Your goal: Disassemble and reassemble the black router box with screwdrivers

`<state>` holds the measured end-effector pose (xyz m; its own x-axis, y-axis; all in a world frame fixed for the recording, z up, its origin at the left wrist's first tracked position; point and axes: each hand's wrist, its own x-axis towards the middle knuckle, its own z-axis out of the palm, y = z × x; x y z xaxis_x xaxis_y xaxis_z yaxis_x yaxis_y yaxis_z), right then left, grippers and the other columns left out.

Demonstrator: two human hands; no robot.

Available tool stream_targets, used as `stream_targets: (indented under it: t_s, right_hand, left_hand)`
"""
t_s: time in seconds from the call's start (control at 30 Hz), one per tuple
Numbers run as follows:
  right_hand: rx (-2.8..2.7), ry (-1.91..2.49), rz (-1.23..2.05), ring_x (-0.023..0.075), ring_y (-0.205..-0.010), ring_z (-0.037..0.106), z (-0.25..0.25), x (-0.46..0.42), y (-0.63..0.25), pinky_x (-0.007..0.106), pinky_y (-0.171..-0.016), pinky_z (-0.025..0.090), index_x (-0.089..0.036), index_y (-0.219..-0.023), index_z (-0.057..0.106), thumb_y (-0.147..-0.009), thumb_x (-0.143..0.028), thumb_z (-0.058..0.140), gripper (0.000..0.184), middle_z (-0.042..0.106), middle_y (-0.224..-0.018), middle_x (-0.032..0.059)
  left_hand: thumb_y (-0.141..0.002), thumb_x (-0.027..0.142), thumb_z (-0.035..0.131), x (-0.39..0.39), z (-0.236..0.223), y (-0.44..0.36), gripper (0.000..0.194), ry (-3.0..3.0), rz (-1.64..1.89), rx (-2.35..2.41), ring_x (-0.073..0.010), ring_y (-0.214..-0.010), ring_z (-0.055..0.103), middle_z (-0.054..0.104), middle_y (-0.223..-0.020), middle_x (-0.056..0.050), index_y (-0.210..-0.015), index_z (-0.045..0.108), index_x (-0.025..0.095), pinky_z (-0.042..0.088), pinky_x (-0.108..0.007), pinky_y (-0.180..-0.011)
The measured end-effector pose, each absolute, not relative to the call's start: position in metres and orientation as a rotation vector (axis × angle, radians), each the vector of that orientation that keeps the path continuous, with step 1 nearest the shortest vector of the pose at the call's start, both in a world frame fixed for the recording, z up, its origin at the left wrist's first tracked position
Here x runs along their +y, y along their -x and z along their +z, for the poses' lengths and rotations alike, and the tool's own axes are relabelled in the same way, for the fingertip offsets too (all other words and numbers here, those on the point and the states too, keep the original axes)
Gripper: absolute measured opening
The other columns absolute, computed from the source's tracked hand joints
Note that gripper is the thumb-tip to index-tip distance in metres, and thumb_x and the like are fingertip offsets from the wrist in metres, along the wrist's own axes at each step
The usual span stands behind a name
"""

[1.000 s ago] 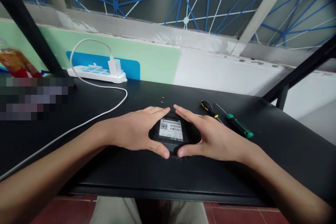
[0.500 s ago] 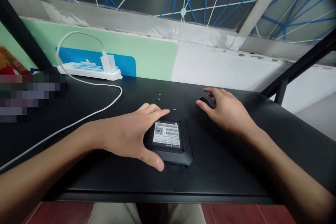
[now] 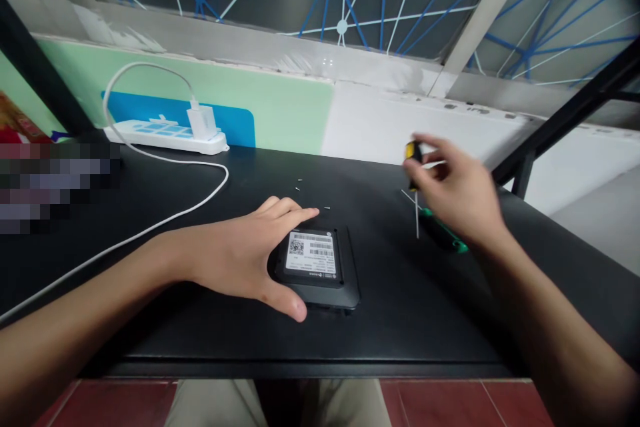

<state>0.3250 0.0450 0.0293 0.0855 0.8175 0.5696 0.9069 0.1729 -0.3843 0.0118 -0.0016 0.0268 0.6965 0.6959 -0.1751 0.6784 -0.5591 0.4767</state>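
Note:
A dark, boxy device (image 3: 345, 298) with a white QR-code and barcode label (image 3: 313, 255) rests on the desk. My left hand (image 3: 240, 250) lies along its left side, thumb stretched across the near edge and fingers spread beyond the far edge; firm contact is hard to make out. To the right, my right hand (image 3: 457, 190) is closed around the black and yellow handle of a screwdriver (image 3: 417, 210), raised with its shaft pointing down. A green-handled screwdriver (image 3: 450, 235) lies under that hand, partly hidden. Small screws (image 3: 327, 207) lie beyond the device.
The black desk (image 3: 200, 333) has its front edge close to my legs. At the back left is a white power strip (image 3: 167, 137) with a charger (image 3: 201, 121) plugged in. Its white cable (image 3: 200, 203) runs across the left side. A black frame post (image 3: 560, 117) slants at right.
My right hand has lifted from the desk with the screwdriver in it, uncovering the green-handled one. My left hand keeps its place beside the device. The view has shifted slightly.

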Motion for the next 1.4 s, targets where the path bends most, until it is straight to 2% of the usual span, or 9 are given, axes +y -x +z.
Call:
stream_targets:
  t_s: [0.07, 0.13, 0.33, 0.5, 0.87, 1.03, 1.2, 1.4]
  right_hand:
    - [-1.485, 1.365, -0.089, 0.0155, -0.066, 0.064, 0.036, 0.041, -0.323, 0.039, -0.071, 0.06, -0.023, -0.144, 0.056, -0.09, -0.039, 0.064, 0.057, 0.069, -0.108, 0.0104]
    - [-1.376, 1.175, 0.006, 0.0135, -0.065, 0.064, 0.035, 0.04, -0.318, 0.037, -0.069, 0.061, -0.021, -0.14, 0.056, -0.086, -0.036, 0.069, 0.057, 0.067, -0.109, 0.0098]
    - [-1.396, 1.077, 0.286, 0.0183, -0.081, 0.075, 0.008, 0.042, -0.295, 0.043, -0.086, 0.065, -0.026, -0.112, 0.042, -0.081, -0.037, 0.076, 0.047, 0.068, -0.113, 0.007]
    - [-1.507, 1.037, 0.358, 0.0209, -0.107, 0.074, -0.008, 0.04, -0.282, 0.042, -0.095, 0.063, -0.028, -0.095, 0.038, -0.081, -0.032, 0.078, 0.042, 0.074, -0.113, 0.0072]
    - [-1.682, 1.146, 0.417, 0.0224, -0.107, 0.075, -0.021, 0.044, -0.271, 0.042, -0.095, 0.062, -0.026, -0.091, 0.041, -0.081, -0.035, 0.079, 0.04, 0.076, -0.116, 0.0094]
    - [-1.647, 1.118, 0.391, 0.022, -0.101, 0.076, -0.024, 0.047, -0.271, 0.041, -0.089, 0.064, -0.026, -0.09, 0.042, -0.077, -0.033, 0.083, 0.043, 0.077, -0.111, 0.0073]
    - [-1.555, 1.044, 0.44, 0.02, -0.098, 0.077, -0.02, 0.047, -0.271, 0.039, -0.088, 0.064, -0.027, -0.091, 0.044, -0.075, -0.03, 0.085, 0.044, 0.078, -0.108, 0.0044]
    - [-1.179, 0.994, 0.595, 0.0163, -0.075, 0.076, -0.007, 0.051, -0.282, 0.038, -0.084, 0.066, -0.025, -0.097, 0.055, -0.072, -0.034, 0.087, 0.041, 0.077, -0.087, 0.0002]
  left_hand:
    - [-0.07, 0.07, 0.08, -0.001, 0.025, -0.011, 0.123, -2.393, 0.055, 1.036, -0.0381, -0.148, 0.033, 0.037, -0.16, -0.013, -0.165, 0.017, 0.025, 0.039, -0.052, -0.119]
    - [-0.071, 0.071, 0.079, -0.001, 0.023, -0.01, 0.121, -2.405, 0.092, 1.024, -0.0383, -0.147, 0.035, 0.037, -0.16, -0.012, -0.165, 0.018, 0.028, 0.041, -0.053, -0.117]
    - [-0.073, 0.075, 0.076, 0.0, 0.021, -0.009, 0.115, -2.45, 0.06, 0.981, -0.038, -0.149, 0.033, 0.034, -0.161, -0.012, -0.164, 0.024, 0.027, 0.041, -0.051, -0.118]
    - [-0.074, 0.074, 0.076, -0.001, 0.024, -0.011, 0.117, -2.448, 0.034, 0.997, -0.0374, -0.15, 0.031, 0.033, -0.162, -0.014, -0.164, 0.022, 0.022, 0.038, -0.051, -0.121]
    - [-0.074, 0.075, 0.074, -0.001, 0.022, -0.013, 0.119, -2.479, 0.056, 0.979, -0.0361, -0.148, 0.033, 0.037, -0.16, -0.014, -0.164, 0.022, 0.018, 0.036, -0.048, -0.122]
    - [-0.073, 0.075, 0.075, -0.001, 0.021, -0.013, 0.121, -2.459, 0.048, 0.993, -0.0346, -0.15, 0.031, 0.037, -0.161, -0.013, -0.165, 0.022, 0.018, 0.033, -0.045, -0.124]
    - [-0.073, 0.076, 0.074, -0.001, 0.022, -0.013, 0.12, -2.46, 0.048, 0.993, -0.0352, -0.149, 0.032, 0.037, -0.161, -0.013, -0.165, 0.021, 0.019, 0.035, -0.048, -0.123]
    - [-0.076, 0.07, 0.075, -0.002, 0.024, -0.01, 0.117, -2.453, 0.044, 1.015, -0.035, -0.152, 0.031, 0.034, -0.164, -0.013, -0.165, 0.02, 0.017, 0.038, -0.047, -0.122]
